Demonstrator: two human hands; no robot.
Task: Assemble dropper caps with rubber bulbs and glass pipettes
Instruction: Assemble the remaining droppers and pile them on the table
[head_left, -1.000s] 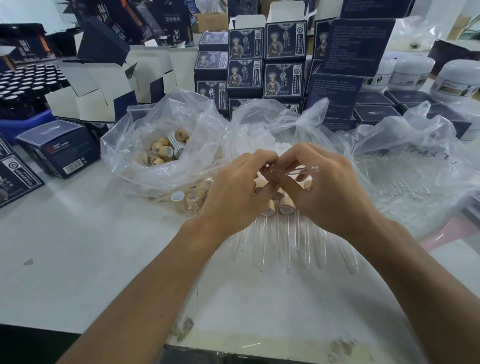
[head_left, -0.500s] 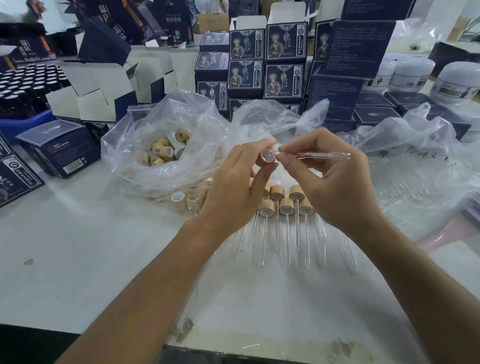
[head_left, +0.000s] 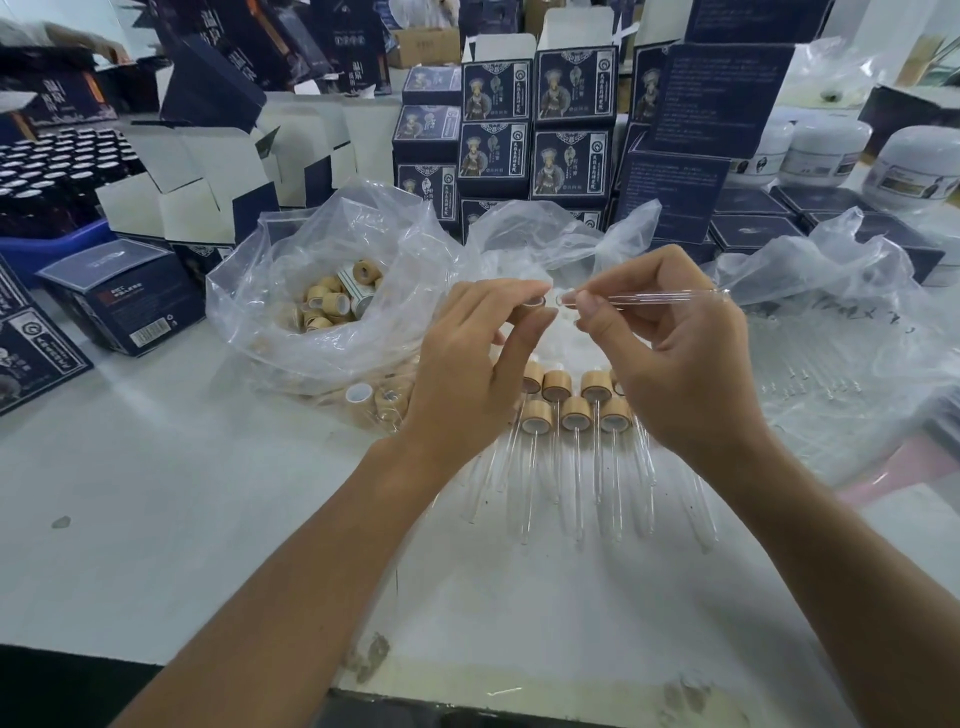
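Glass, thin and brittle, the clear slender pipette (head_left: 654, 297) at frame centre is pinched near its flared end by the right hand (head_left: 675, 358), while the left hand (head_left: 467, 364) pinches what seems a small tan bamboo-look cap (head_left: 535, 302).

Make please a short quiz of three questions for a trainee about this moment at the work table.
1. True or false: the glass pipette is already pushed into the cap.
2. Which hand holds the pipette?
3. The loose wooden caps lie in: A) a blue crate, B) a clear plastic bag, C) a white jar.

Key: 1. False, a small gap remains. 2. The right hand; the left hand pinches the cap. 3. B.
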